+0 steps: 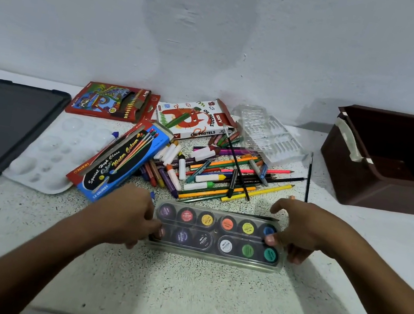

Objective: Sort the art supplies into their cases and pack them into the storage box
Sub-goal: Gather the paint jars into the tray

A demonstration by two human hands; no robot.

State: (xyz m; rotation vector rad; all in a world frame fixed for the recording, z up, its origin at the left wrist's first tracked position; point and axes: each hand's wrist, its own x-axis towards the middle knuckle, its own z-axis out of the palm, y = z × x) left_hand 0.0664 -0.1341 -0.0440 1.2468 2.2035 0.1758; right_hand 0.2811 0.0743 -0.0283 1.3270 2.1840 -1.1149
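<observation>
— Where's the poster paint set (217, 236)?
— On the speckled table (178, 289), near the front edge, clear lid on, two rows of little pots showing.
— And the hands?
— The left hand (133, 215) grips its left end and the right hand (294, 234) grips its right end, thumb on the lid.
— The rest?
— Loose pencils and crayons (214, 171) heaped just behind it; the water colour box (120, 159) lies left of that heap; the brown storage box (391, 163) stands open at far right.
</observation>
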